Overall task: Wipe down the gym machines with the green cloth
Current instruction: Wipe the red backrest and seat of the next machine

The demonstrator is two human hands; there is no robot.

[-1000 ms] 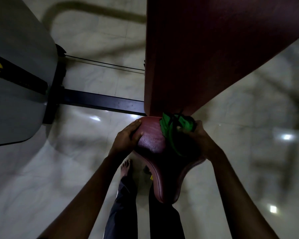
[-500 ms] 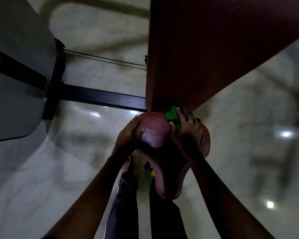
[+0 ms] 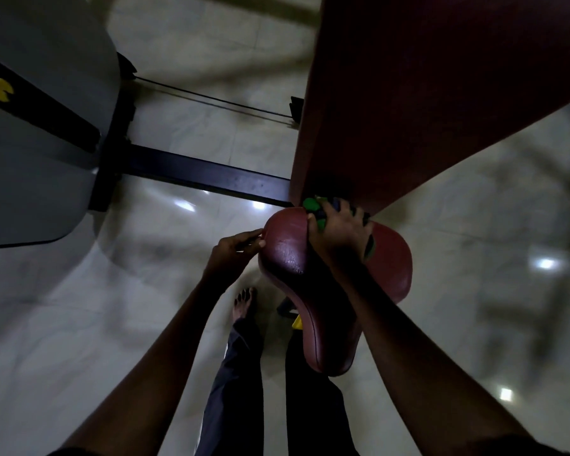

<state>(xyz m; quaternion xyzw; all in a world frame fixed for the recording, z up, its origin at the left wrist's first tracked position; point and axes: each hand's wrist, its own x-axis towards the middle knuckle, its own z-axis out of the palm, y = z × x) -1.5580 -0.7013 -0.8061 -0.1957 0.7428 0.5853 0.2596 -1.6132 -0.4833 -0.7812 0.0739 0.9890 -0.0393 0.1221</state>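
A dark red padded seat (image 3: pixel 290 245) of a gym machine sits below a tall dark red back pad (image 3: pixel 408 93). My right hand (image 3: pixel 338 227) grips the green cloth (image 3: pixel 311 205) and presses it on the seat's far end, where it meets the back pad. Most of the cloth is hidden under my fingers; a bit shows at the right of my hand. My left hand (image 3: pixel 234 250) is at the seat's left edge, its fingertips touching the rim.
A black steel beam (image 3: pixel 204 174) runs from the seat to a grey machine housing (image 3: pixel 40 159) at left, with thin cables (image 3: pixel 211 102) above it. Pale glossy tiles (image 3: pixel 474 258) lie all around. My legs and a bare foot (image 3: pixel 244 301) stand under the seat.
My right hand has slid the cloth from the seat's middle up to its far end by the back pad. My left hand has slipped from the seat top to its left rim.
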